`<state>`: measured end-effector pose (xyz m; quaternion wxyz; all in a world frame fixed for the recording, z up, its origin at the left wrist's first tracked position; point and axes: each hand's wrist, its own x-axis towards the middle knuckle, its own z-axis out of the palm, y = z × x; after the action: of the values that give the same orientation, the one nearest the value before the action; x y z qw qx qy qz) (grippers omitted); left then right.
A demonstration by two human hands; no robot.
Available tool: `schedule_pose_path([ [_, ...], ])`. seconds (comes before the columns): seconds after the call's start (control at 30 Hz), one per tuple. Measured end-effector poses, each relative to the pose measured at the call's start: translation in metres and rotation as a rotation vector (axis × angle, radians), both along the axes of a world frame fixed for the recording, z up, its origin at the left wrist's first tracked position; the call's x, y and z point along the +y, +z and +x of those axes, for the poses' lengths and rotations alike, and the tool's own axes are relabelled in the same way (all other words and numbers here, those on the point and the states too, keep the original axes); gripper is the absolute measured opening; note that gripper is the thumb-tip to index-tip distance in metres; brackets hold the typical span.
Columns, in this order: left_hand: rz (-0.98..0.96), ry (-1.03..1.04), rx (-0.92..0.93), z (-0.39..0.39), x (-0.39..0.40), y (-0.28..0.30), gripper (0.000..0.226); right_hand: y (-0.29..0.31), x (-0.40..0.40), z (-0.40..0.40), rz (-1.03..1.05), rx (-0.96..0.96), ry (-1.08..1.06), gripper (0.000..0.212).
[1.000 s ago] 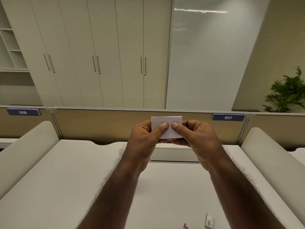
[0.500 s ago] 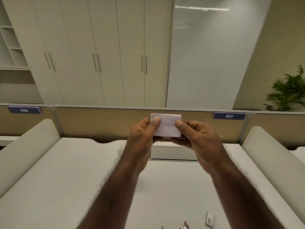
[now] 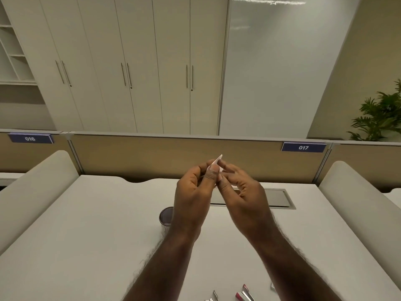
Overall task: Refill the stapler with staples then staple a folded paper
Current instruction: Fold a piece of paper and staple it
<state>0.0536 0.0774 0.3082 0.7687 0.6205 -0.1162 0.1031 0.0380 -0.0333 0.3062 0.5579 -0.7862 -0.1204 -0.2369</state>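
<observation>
The small white folded paper [image 3: 218,160] is held up over the desk, turned edge-on so only a thin sliver shows above the fingers. My left hand [image 3: 195,192] pinches it between thumb and forefinger. My right hand [image 3: 243,196] holds its other side, thumb in front and fingers spread behind it. A red and metal stapler [image 3: 245,293] lies at the bottom edge of the view, cut off by the frame, with silver parts [image 3: 213,296] to its left. A small white staple box [image 3: 273,286] lies just to its right.
The white desk [image 3: 97,235] has padded side dividers and a tan back partition [image 3: 152,155]. A round dark cable grommet [image 3: 165,215] sits left of my left wrist. A grey cable-tray lid [image 3: 278,198] lies behind my right hand.
The paper has turned from facing me flat to edge-on, and both hands have dropped a little. The view has tilted down, showing more of the stapler.
</observation>
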Motion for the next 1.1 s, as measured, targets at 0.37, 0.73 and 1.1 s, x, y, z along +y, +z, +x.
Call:
schedule_pose_path([
  [0.37,0.056,0.086,0.239,0.015,0.033,-0.055,0.015,-0.059,0.008,0.015,0.284,0.378,-0.038,0.029],
  [0.73,0.285,0.099,0.364,0.023,0.068,-0.147,0.021,-0.139,0.024,0.025,0.42,0.605,-0.013,0.013],
  [1.1,1.007,0.294,0.259,0.04,0.103,-0.259,0.045,-0.209,0.05,0.085,-0.01,0.453,-0.251,0.019],
])
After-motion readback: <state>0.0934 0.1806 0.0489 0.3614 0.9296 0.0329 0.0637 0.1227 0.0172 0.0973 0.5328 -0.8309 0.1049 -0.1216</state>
